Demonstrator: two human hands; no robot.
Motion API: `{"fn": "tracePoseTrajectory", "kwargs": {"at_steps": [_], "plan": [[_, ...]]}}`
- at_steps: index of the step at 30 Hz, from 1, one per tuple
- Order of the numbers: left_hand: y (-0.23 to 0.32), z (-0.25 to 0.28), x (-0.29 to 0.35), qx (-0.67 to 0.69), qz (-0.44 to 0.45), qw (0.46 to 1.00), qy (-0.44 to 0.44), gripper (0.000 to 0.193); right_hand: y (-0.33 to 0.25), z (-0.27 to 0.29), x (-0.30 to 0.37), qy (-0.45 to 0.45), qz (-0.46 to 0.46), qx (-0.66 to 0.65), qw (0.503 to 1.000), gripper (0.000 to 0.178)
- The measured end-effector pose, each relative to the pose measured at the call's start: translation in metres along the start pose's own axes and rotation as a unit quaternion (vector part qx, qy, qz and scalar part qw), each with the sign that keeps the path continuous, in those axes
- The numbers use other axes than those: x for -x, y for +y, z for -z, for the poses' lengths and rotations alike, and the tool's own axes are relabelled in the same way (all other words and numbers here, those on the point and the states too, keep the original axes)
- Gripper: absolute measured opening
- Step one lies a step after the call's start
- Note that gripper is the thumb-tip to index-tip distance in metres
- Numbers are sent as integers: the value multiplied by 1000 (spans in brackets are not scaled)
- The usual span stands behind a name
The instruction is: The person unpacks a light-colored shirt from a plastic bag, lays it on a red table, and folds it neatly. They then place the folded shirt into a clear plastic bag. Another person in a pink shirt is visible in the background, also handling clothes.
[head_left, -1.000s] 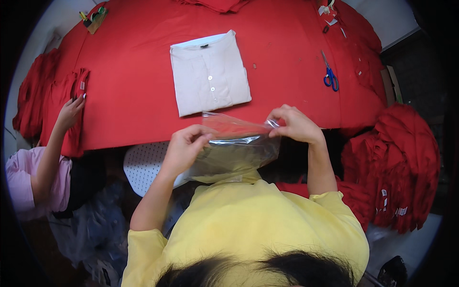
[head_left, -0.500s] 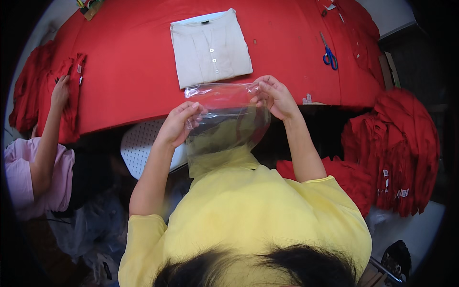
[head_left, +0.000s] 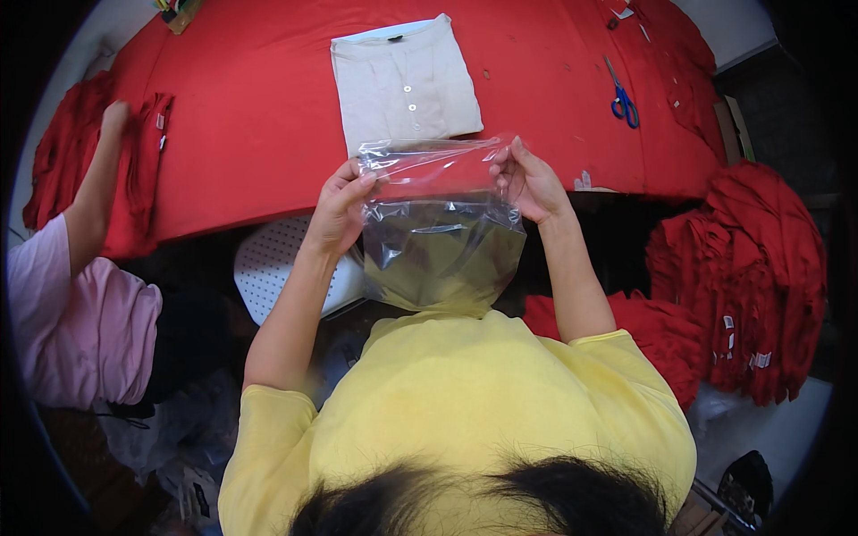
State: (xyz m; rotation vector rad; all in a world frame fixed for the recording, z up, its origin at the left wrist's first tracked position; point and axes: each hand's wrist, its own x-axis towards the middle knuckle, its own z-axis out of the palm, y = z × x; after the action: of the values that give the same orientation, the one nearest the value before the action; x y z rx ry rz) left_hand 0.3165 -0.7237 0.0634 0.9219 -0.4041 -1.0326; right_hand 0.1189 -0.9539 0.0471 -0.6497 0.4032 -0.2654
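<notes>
A clear plastic bag hangs stretched between my two hands, in front of my chest at the table's near edge. My left hand pinches its upper left side. My right hand grips the upper right side with curled fingers. Through the film I see red cloth and my yellow shirt, and nothing shows inside it. Just beyond the bag, a folded cream garment with white buttons lies flat on the table; the bag's upper edge overlaps its near edge.
Blue-handled scissors lie right of the garment on the red-covered table. Red garments hang in a heap at the right. At the left, another person's arm reaches over red garments. A white perforated seat stands below the table edge.
The bag is spread wider and its upper part pulled taut between my hands. At the left, the other person's hand has shifted slightly farther up the red garments.
</notes>
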Motion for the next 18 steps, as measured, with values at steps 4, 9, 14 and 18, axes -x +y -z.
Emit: {"fn": "tracePoseTrajectory", "kwargs": {"at_steps": [4, 9, 14, 18], "plan": [[26, 14, 4, -1, -72, 982, -172, 10, 6, -13, -8, -132, 67, -2, 989, 24], [29, 64, -14, -395, -7, 917, 47, 11, 26, -11, -43, 26, 110, 257, 960, 19], [24, 75, -45, -449, -40, 889, 79, 13, 42, -25, -62, 134, 334, 477, 802, 18], [28, 80, -55, -171, -22, 985, 25, 15, 31, -28, -71, 92, 242, 290, 921, 15]]}}
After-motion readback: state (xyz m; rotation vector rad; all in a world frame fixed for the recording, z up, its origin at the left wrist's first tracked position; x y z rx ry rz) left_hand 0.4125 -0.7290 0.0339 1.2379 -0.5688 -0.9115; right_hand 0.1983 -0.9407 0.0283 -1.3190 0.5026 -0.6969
